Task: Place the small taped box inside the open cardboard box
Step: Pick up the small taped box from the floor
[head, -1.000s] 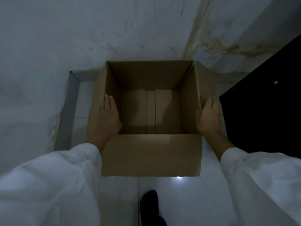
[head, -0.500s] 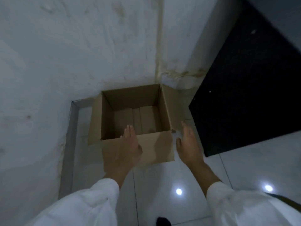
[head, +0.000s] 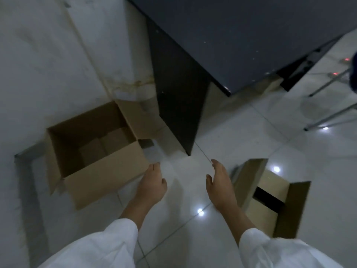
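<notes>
The open cardboard box stands on the tiled floor at the left, against the wall, with its flaps out and only its bottom flaps showing inside. A smaller cardboard box with a dark strip across its top and side flaps standing up sits on the floor at the lower right. My left hand hovers empty, fingers extended, just off the open box's near right corner. My right hand is also empty and spread, just left of the smaller box, not touching it.
A dark desk top and its black side panel rise right behind the open box. Metal chair legs stand at the far right. The white wall bounds the left side. Glossy floor tiles lie between the boxes.
Both hands have come off the open box's sides and drawn back to the right. The view has swung right, bringing the smaller box and the desk into sight.
</notes>
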